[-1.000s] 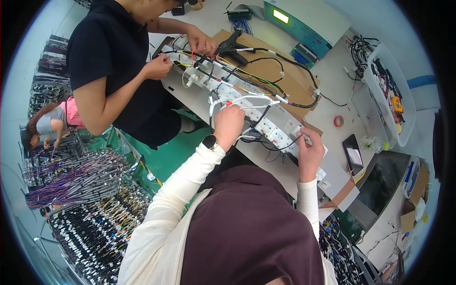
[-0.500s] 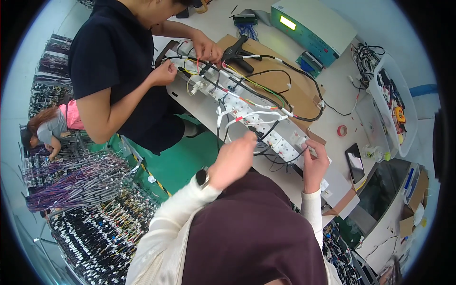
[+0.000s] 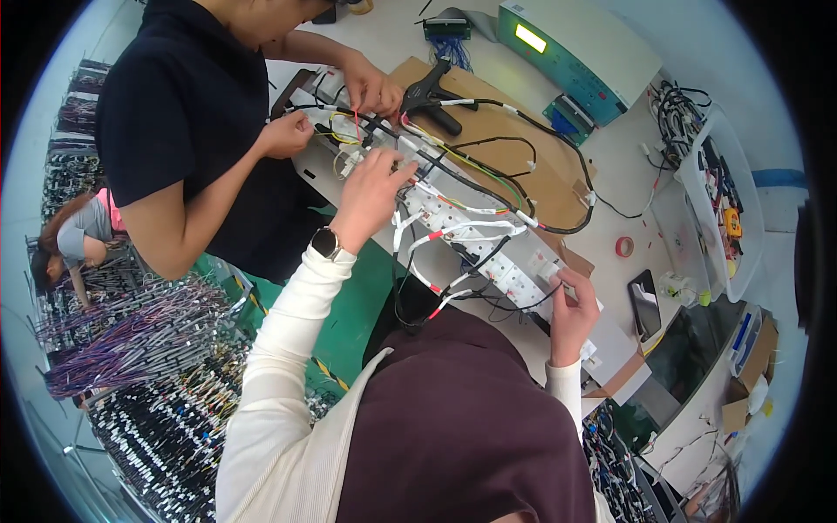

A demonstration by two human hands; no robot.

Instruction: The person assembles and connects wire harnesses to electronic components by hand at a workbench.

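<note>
A long white fixture board (image 3: pixel 514 272) with many small sockets lies slantwise along the table's near edge, with a wire harness (image 3: pixel 466 179) of black, yellow and green wires on it. My left hand (image 3: pixel 370 196), wearing a watch, is over the board's middle, its curled fingers closed at the harness; what they grip is hidden. At the board's right end my right hand (image 3: pixel 573 315) pinches a thin black cable (image 3: pixel 532 305). Between my hands, a white-wrapped branch with red bands (image 3: pixel 436 234) loops over the near edge.
A co-worker's hands (image 3: pixel 370 90) handle wires at the board's far left end. Beyond lie brown cardboard (image 3: pixel 497 131), a black clamp (image 3: pixel 432 96) and a tester box (image 3: pixel 580 52). Red tape (image 3: pixel 624 247), a phone (image 3: pixel 645 303) and a clear bin (image 3: pixel 715 209) are to the right.
My left hand has moved up and left along the board, away from the looped branch, which now shows hanging over the near edge. My right hand stays at the right end.
</note>
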